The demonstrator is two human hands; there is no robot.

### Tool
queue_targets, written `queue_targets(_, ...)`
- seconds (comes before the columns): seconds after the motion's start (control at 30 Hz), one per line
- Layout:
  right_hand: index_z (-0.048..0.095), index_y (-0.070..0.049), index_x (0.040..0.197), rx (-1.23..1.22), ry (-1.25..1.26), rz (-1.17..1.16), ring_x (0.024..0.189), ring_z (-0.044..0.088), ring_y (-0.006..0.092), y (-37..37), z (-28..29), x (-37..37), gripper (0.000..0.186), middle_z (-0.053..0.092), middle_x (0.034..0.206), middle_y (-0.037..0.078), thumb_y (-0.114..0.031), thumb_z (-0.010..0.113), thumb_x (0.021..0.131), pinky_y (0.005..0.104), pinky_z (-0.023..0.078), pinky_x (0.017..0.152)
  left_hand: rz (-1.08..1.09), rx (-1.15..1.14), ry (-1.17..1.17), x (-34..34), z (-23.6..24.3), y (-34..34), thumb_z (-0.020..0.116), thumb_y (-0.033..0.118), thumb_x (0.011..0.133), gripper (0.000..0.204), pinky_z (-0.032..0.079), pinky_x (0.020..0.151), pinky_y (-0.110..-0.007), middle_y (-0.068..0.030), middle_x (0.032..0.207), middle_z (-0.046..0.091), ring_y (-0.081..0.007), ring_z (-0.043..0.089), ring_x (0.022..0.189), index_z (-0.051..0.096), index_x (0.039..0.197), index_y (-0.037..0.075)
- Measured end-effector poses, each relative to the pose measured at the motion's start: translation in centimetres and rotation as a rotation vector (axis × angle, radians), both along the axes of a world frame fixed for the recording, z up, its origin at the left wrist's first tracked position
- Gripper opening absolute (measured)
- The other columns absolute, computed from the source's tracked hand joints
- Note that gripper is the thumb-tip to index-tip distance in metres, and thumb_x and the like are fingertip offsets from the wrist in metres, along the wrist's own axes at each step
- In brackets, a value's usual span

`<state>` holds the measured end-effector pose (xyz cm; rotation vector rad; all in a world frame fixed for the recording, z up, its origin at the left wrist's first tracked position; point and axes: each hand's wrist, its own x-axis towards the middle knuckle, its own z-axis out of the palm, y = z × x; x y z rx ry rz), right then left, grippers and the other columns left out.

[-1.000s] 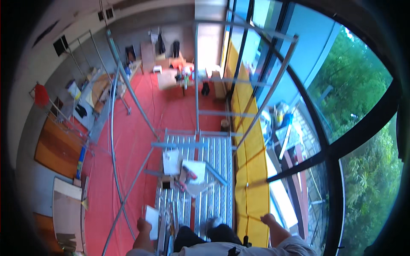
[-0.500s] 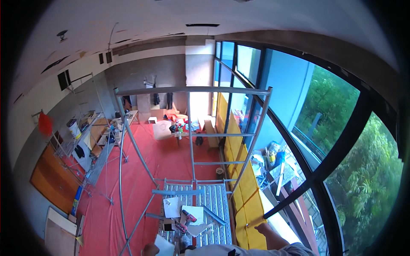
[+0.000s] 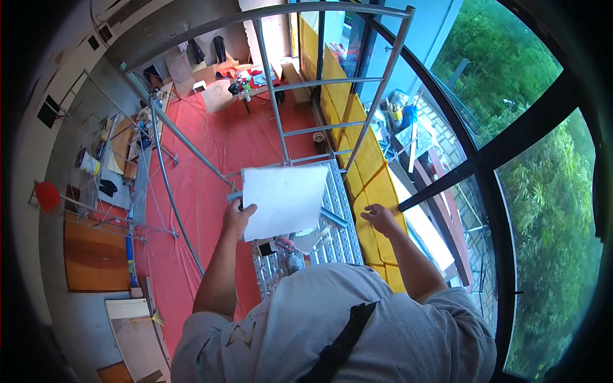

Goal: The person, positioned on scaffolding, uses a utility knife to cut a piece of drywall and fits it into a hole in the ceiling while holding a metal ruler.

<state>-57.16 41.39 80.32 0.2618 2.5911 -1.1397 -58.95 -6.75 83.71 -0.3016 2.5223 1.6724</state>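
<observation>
The left hand grips a white panel, aloft and not yet set down, above the perforated scaffold platform; right of that platform, the right hand hovers, relaxed and empty.

Floor: creased red covering from 8 to 11 o'clock, bare grey wall at 11 with a cluttered desk in front of it, side scaffold at 9, orange-brown panel at 8 against the left wall. Right side is big dark-framed windows from 1 to 4, green trees outside at 2 and 3, yellow sheeting along the foot of the glazing from 12 to 4. Light: daylight through the glass, far-left corner dimmer.
</observation>
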Motion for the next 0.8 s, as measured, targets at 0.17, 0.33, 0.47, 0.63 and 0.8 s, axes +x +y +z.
queue_targets(0.17, 0.061, 0.002, 0.128, -0.370, -0.058, -0.002, 0.104, 0.068, 0.0269, -6.6, 5.2, -1.6, 0.060, 0.070, 0.115, 0.019, -0.038, 0.077, 0.087, 0.0377, 0.053, 0.090, 0.021, 0.744, 0.045, -2.0, 3.3, -0.7, 0.067, 0.006, 0.091, 0.041, 0.050, 0.096, -0.038, -0.0084, 0.118, 0.065, -0.0223, 0.063, 0.107, 0.055, 0.130, -0.002)
queue_targets(0.33, 0.063, 0.004, 0.122, -0.464, 0.026, 0.132, 0.101, 0.067, 0.0209, -11.4, 9.1, -3.9, 0.043, 0.071, 0.111, 0.016, -0.025, 0.072, 0.092, 0.0363, 0.053, 0.088, -0.061, 0.644, 0.078, -3.6, 7.1, -1.2, 0.071, 0.014, 0.091, 0.043, 0.050, 0.093, -0.035, -0.0112, 0.113, 0.066, -0.0207, 0.064, 0.103, 0.056, 0.127, -0.005)
queue_targets(0.47, 0.055, 0.002, 0.129, -1.026, 0.058, -0.052, 0.106, 0.065, 0.0225, -13.0, 8.9, -5.3, 0.038, 0.067, 0.116, 0.012, -0.016, 0.064, 0.097, 0.0354, 0.051, 0.094, -0.129, 0.299, 0.192, -3.7, 12.2, -1.4, 0.075, 0.015, 0.089, 0.046, 0.051, 0.092, -0.034, -0.0102, 0.112, 0.068, -0.0194, 0.065, 0.102, 0.056, 0.127, -0.004)
queue_targets(0.63, 0.049, -0.003, 0.137, -1.122, 0.212, 0.024, 0.118, 0.060, 0.0221, -14.7, 10.5, -6.9, 0.042, 0.063, 0.125, 0.011, -0.017, 0.063, 0.100, 0.0388, 0.045, 0.106, -0.133, 0.330, 0.095, -4.8, 8.6, -2.2, 0.077, 0.016, 0.089, 0.048, 0.051, 0.092, -0.033, -0.0109, 0.114, 0.069, -0.0193, 0.065, 0.104, 0.055, 0.126, -0.003)
queue_targets(0.8, 0.050, -0.002, 0.133, -1.190, 0.260, 0.004, 0.117, 0.060, 0.0204, -16.1, 11.0, -10.1, 0.036, 0.064, 0.122, 0.011, -0.019, 0.059, 0.103, 0.0364, 0.046, 0.103, 0.046, 0.303, 0.315, -7.7, 9.2, -0.8, 0.078, 0.015, 0.088, 0.050, 0.052, 0.093, -0.034, -0.0136, 0.114, 0.068, -0.0208, 0.066, 0.105, 0.053, 0.126, -0.005)
